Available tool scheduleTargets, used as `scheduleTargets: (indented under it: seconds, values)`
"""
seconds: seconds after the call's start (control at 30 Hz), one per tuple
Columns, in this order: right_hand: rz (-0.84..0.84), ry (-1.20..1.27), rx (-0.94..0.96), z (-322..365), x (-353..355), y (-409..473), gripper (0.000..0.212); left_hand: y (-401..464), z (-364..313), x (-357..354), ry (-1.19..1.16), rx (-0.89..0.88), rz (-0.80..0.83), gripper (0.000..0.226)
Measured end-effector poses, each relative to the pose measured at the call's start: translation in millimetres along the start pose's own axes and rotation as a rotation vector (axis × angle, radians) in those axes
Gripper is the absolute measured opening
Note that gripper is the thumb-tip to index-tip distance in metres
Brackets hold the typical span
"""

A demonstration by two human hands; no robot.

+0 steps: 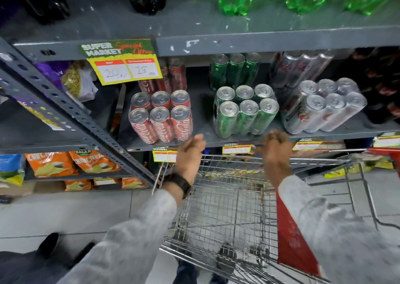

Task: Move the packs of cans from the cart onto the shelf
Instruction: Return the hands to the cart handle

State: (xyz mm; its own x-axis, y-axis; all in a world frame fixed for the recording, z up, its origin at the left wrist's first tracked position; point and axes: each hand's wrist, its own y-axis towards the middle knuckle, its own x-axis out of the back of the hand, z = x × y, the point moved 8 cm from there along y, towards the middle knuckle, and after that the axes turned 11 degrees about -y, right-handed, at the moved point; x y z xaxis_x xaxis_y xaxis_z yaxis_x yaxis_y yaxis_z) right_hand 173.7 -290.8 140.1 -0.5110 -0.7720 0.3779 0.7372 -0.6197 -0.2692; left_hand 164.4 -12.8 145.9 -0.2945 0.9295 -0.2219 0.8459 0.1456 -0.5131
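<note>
On the far left, orange chip bags sit on a lower shelf, their edges cut off by the slanted grey upright. A green and yellow offer sign hangs from the shelf edge above with handwritten prices.

On the grey shelf in front of me stand three shrink-wrapped six-packs, all upright, tops showing silver lids. Leftmost is the red cola pack, two rows of three, its script logo readable on the front cans. Well apart to the right is the green pack, and just beside that the silver pack, tilted outward by the wide lens. More cans of the same colours stand behind each, in shadow and hard to count.

My left hand is raised just below the shelf edge, near the red pack's lower right corner, fingers loosely curled and holding nothing. My right hand is up under the green pack, blurred; its fingers look bunched, and I cannot tell whether they touch anything.

Beneath both arms is the wire cart, no packs visible in its basket, its near rim partly hidden by my grey sleeves.
</note>
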Motion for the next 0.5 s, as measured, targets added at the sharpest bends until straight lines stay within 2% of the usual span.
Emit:
scheduleTargets:
  seconds: [0.03,0.1,0.13,0.2,0.3,0.4,0.5]
  values:
    - [-0.007,0.006,0.037,5.8,6.3,15.9,0.027,7.2,-5.0,-19.1,0.018,-0.031,0.004,0.030]
    - [0.094,0.090,0.026,29.0,6.3,35.9,0.062,17.1,-19.1,-47.8,0.033,-0.077,-0.007,0.047]
    - [0.174,0.121,0.019,40.5,2.3,42.4,0.065,22.8,-22.8,-58.2,0.035,-0.079,-0.004,0.057]
    - [0.325,0.099,-0.009,49.8,-10.7,56.4,0.053,33.7,-21.7,-77.3,0.051,-0.048,0.046,0.073]
    - [0.470,0.116,-0.069,45.1,-28.2,55.0,0.032,41.4,-11.9,-90.2,0.081,-0.082,0.102,0.080]
    - [0.487,0.151,-0.079,39.5,-31.0,55.7,0.027,37.6,-15.8,-95.1,0.138,-0.164,0.111,0.076]
    - [0.479,0.171,-0.087,39.0,-29.2,56.1,0.027,35.8,-18.9,-94.6,0.163,-0.165,0.094,0.069]
